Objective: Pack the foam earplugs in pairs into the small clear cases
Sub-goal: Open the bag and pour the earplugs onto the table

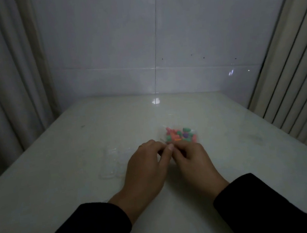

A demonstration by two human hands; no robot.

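A clear plastic bag point(181, 135) filled with several pink, green, orange and purple foam earplugs lies on the white table point(58, 165), just beyond my hands. My left hand point(146, 165) and my right hand point(192, 159) meet at the bag's near edge, each with fingers curled and pinching the thin plastic. Several small clear cases point(112, 163) lie in a loose cluster on the table to the left of my left hand; they are faint and hard to make out. The picture is dim and a little blurred.
A white tiled wall point(160, 48) closes the table's far side. A curtain point(2, 85) hangs at the left and a ribbed panel point(296, 71) stands at the right. The table edge runs diagonally on both sides.
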